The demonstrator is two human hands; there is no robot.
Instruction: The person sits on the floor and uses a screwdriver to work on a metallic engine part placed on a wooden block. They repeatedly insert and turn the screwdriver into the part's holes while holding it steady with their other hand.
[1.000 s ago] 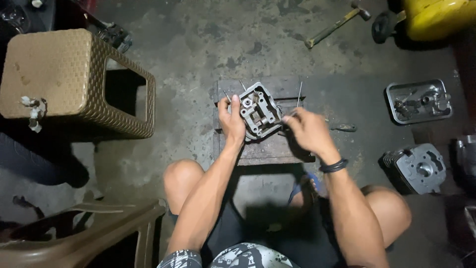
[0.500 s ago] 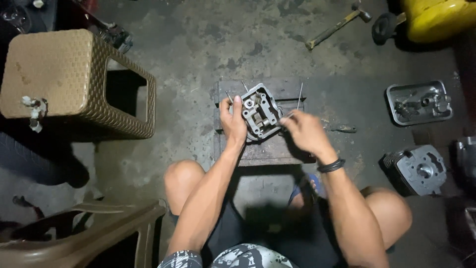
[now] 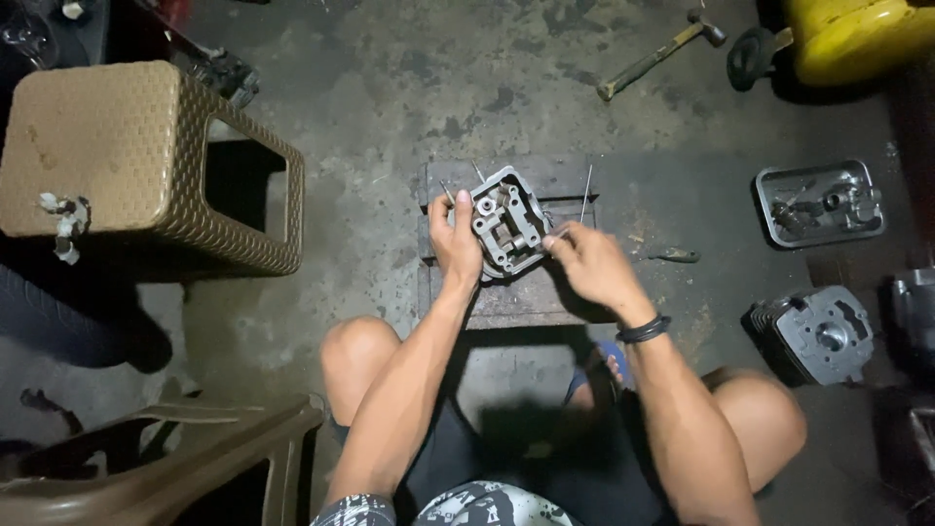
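Head camera looks down past the person's bare knees to a low wooden block on the stained concrete floor. On that block sits a grey metal cylinder head, tilted slightly, held between both hands.

Left hand clasps the part's left edge: the thumb lies up along the rim and the other fingers curl around behind it, closed firmly on the casting. Right hand, with a black band at the wrist, rests at the part's right edge; its fingertips are pinched together on a thin metal rod that touches the side of the cylinder head, the remaining fingers loosely bent.

Just beyond, a second slim rod stands upright from the block. Farther right a small tool lies on the floor, with a finned engine cylinder and a grey metal tray of parts past it. A woven brown stool stands to the left, and a hammer lies at the far edge.
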